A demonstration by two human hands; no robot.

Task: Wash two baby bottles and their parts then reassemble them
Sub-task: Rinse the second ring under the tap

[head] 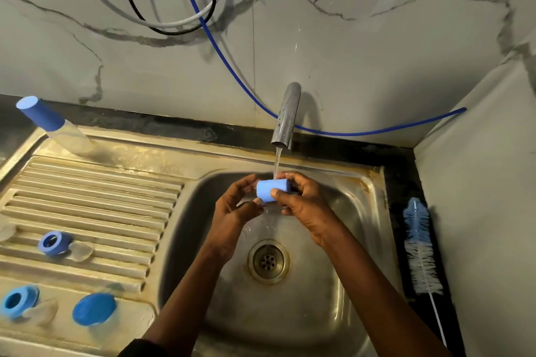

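**Held part.** The light-blue cap (272, 190) lies on its side in the air over the sink basin (356, 211), directly below the tap (285, 116). The water stream (277, 164) falls onto the cap's upper surface. The cap is above the drain (268, 261) and closer to the basin's far edge.

**Right hand** (304, 206). The thumb presses on the cap's near face. The fingers curl round its far side and right end, so this hand grips the cap.

**Left hand** (236, 207). The fingers curl round the cap's left end and touch it, with the thumb below. The cap sits between the two hands.

**Draining board** (95, 191), left of the basin.
- Far left corner: a clear bottle (72, 140) stands with a blue cover fitted.
- Left edge, midway: a blue ring (53, 243), with a clear nipple (81, 251) touching its right side.
- Near left corner: a second ring (18, 301), with a second nipple (42, 311) touching it.
- Just beside these, to the right: a darker blue domed cap (94, 309).

**Counter strip** (400, 182), along the basin's right edge. The bottle brush (420, 249) lies lengthwise here. Its bristle head is toward the far end and its thin handle toward the near end.
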